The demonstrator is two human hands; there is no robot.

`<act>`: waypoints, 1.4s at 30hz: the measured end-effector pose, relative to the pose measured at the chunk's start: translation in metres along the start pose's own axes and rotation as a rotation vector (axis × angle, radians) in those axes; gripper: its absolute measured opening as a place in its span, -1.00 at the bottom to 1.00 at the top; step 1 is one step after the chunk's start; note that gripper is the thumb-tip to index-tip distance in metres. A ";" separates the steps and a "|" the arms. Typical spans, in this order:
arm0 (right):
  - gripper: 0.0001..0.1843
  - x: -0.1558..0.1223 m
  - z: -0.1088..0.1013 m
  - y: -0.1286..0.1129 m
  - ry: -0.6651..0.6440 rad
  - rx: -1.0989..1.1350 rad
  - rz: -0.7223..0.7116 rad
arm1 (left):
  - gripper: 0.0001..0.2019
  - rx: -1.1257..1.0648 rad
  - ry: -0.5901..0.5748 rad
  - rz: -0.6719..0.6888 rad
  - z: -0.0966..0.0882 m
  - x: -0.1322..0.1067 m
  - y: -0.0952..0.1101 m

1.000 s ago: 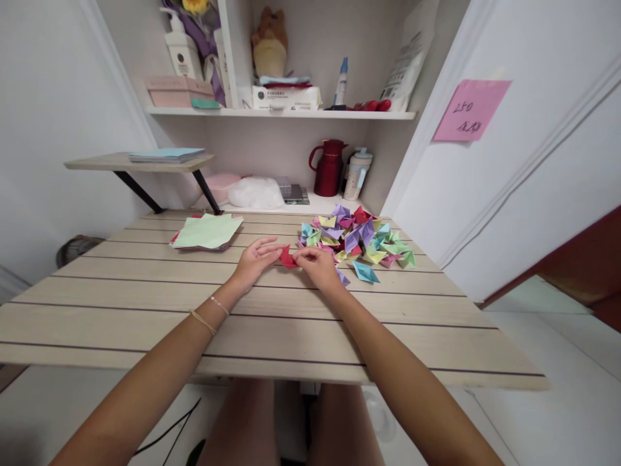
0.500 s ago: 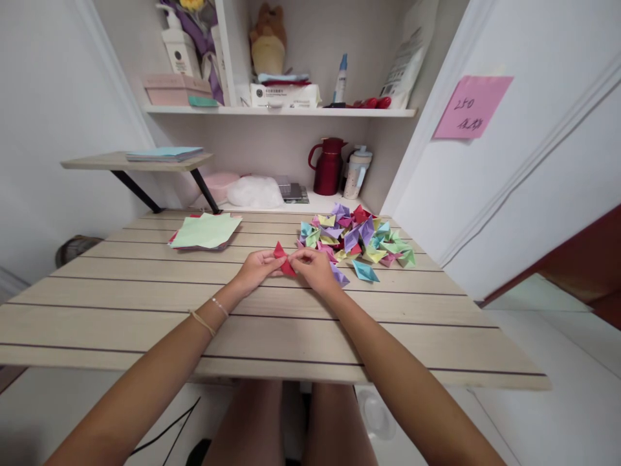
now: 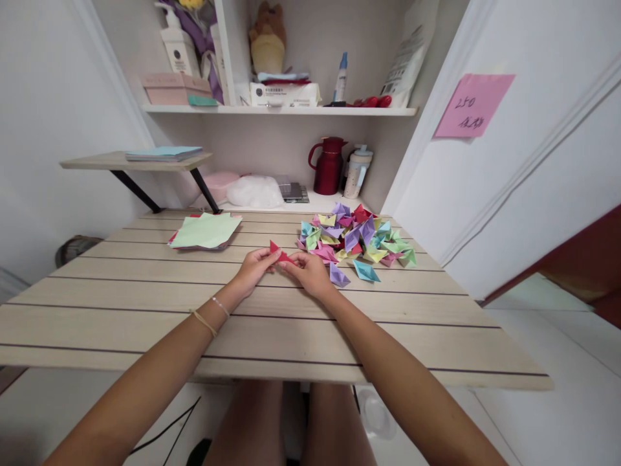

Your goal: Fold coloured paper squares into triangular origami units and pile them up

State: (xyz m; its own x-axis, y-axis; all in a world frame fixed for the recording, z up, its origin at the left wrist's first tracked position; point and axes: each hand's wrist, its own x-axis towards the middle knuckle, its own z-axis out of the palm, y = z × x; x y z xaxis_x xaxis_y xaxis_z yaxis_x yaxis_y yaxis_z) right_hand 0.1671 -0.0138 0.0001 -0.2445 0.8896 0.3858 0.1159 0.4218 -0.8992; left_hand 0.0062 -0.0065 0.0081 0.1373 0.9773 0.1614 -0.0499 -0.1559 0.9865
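Note:
Between my two hands, just above the slatted table (image 3: 272, 330), is a small piece of folded red paper (image 3: 275, 248). My left hand (image 3: 255, 268) pinches its left side, thumb on top. The fingers of my right hand (image 3: 310, 272) are closed on its lower right end. Part of the paper is hidden behind the fingers. Right of my right hand lies a heap of folded paper boats (image 3: 359, 234) in several colours. A purple boat (image 3: 338, 276) and a blue boat (image 3: 365, 270) sit at the heap's near edge.
A stack of coloured paper sheets (image 3: 206, 231) lies at the table's left. Above it, a small raised shelf (image 3: 97, 162) on black legs bears more blue paper (image 3: 163, 153). A red jug (image 3: 328, 167) and a pale bottle (image 3: 358, 173) stand at the back.
The red paper has turned and shifted slightly left, showing less of its surface. My right hand has moved a little left and down with it. My left hand has hardly moved.

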 end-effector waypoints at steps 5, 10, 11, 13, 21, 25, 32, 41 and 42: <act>-0.69 0.001 -0.001 -0.004 -0.021 0.010 0.001 | -0.75 0.009 -0.007 0.041 -0.004 0.001 0.002; -0.61 0.003 -0.002 0.000 0.039 0.156 0.045 | -0.72 -0.056 0.044 0.012 -0.008 0.003 0.004; -0.58 0.004 -0.004 0.001 0.068 0.157 0.042 | -0.72 -0.085 0.060 -0.003 -0.009 0.004 0.004; -0.60 0.006 -0.007 0.002 0.105 0.132 0.020 | -0.70 -0.146 0.074 -0.037 -0.010 0.004 0.006; -0.62 0.003 -0.012 -0.009 0.100 -0.035 -0.104 | -0.68 -0.200 0.065 -0.072 -0.008 0.002 0.007; -0.79 0.003 -0.014 -0.014 0.107 -0.102 -0.163 | -0.62 -0.080 0.052 -0.014 -0.005 0.003 0.007; -0.66 0.014 -0.051 -0.013 0.579 -0.005 -0.123 | -0.59 0.833 0.394 0.579 -0.040 0.001 0.033; -0.50 0.022 -0.098 0.007 0.692 0.240 0.033 | -0.74 1.505 0.495 0.092 -0.081 0.003 0.024; -0.49 0.023 -0.099 0.007 0.674 0.268 0.046 | -0.73 1.517 0.514 0.059 -0.082 0.003 0.024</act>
State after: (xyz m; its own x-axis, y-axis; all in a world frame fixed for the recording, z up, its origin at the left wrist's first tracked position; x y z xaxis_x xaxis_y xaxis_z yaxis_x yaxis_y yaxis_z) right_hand 0.2576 0.0265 0.0228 0.4113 0.8563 0.3123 -0.1490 0.4012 -0.9038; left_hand -0.0754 0.0040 0.0298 -0.1763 0.8585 0.4816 0.9822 0.1208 0.1442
